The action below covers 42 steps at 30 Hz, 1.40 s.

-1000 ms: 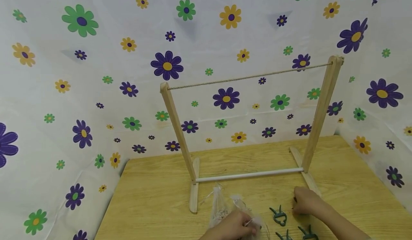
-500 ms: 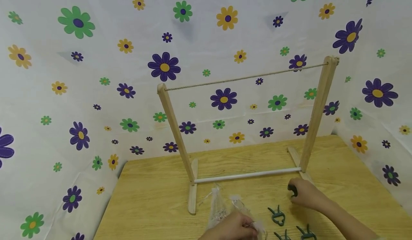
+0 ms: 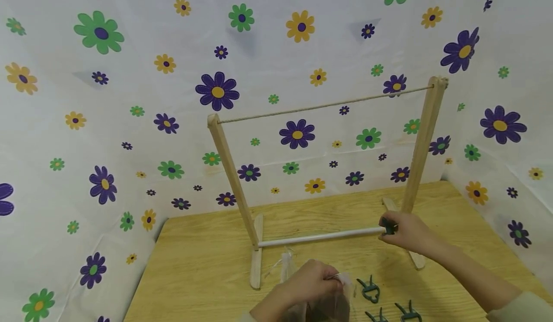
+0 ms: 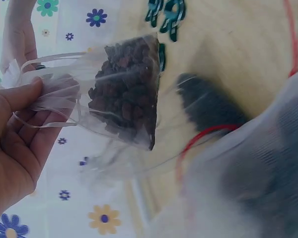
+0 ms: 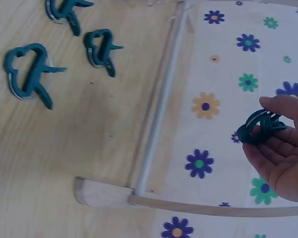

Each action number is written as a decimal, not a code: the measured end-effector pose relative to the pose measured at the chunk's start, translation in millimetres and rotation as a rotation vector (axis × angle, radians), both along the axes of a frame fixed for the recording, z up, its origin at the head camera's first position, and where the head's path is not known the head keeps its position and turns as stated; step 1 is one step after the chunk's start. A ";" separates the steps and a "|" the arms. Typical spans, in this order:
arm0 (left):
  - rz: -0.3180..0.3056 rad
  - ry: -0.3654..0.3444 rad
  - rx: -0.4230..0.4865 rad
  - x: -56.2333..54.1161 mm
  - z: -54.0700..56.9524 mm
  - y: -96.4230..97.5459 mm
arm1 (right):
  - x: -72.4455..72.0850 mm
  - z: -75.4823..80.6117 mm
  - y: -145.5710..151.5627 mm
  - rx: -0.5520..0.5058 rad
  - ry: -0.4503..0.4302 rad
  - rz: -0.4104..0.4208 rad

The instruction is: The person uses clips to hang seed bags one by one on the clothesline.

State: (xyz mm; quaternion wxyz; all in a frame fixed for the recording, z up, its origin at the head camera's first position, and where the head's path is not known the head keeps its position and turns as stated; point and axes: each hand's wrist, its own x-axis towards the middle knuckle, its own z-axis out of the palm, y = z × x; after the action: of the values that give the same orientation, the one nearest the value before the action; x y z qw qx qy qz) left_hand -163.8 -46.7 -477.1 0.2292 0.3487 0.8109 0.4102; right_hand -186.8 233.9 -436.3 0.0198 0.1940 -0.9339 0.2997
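Observation:
My left hand (image 3: 307, 281) pinches the gathered top of a sheer white drawstring bag (image 4: 126, 94). Dark, chunky pieces fill the bag's lower part, and it hangs off the table. In my right hand (image 3: 408, 233) is a dark green spring clip (image 5: 258, 126), held between thumb and fingers near the right end of the wooden stand's white bar (image 3: 319, 238). Matching green clips (image 3: 369, 289) lie on the tabletop between the hands. Behind the left hand another sheer bag (image 3: 287, 267) is partly hidden.
The wooden stand has two posts (image 3: 233, 183) with a thin rope (image 3: 328, 105) strung between their tops. Flower-printed white sheeting (image 3: 259, 48) encloses the wood-grain table (image 3: 194, 264). Close to the left wrist camera, a blurred mesh bag (image 4: 258, 168) with red string shows dark contents.
My right hand has picked the green clip off the table and carried it up toward the stand. My left hand has raised the bag of dark pieces. The view has shifted slightly.

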 end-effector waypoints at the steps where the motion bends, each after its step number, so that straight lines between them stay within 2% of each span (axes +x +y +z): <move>1: -0.006 0.011 -0.007 -2.7 5.7 1.7 | -0.2 6.1 1.2 -0.003 0.000 0.009; 8: -0.049 0.048 -0.052 -18.5 50.8 10.9 | -2.6 47.0 14.5 -0.068 -0.108 0.009; 11: -0.035 0.072 -0.053 -23.9 62.7 16.2 | -5.7 59.6 20.8 -0.120 -0.163 0.031; 15: 0.027 0.137 -0.062 -31.9 74.3 25.4 | -9.5 81.5 26.6 -0.168 -0.198 0.046; 21: 0.138 0.100 0.055 -46.1 85.2 37.6 | -17.4 131.0 24.2 -0.139 -0.149 0.032; 27: 0.142 0.187 0.154 -58.1 105.3 49.0 | -22.7 179.2 21.8 -0.103 -0.087 -0.045; 30: 0.179 0.208 0.158 -62.2 115.0 54.4 | -24.0 193.9 20.8 -0.121 -0.092 -0.061; 35: 0.235 0.170 0.180 -67.5 127.1 67.7 | -21.9 215.1 19.3 -0.175 -0.115 -0.050; 39: 0.280 0.163 0.238 -72.6 139.7 80.6 | -24.7 233.4 17.2 -0.214 -0.071 -0.048; 42: 0.321 0.152 0.278 -76.8 148.1 88.5 | -29.0 244.4 15.0 -0.303 -0.033 -0.058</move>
State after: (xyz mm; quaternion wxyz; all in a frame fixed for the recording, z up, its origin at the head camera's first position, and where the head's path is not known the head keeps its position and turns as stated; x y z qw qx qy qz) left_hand -240.6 41.8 -329.0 0.0489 0.2735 0.8067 0.5217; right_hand -215.8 248.9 -191.9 0.0422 0.1565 -0.8834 0.4397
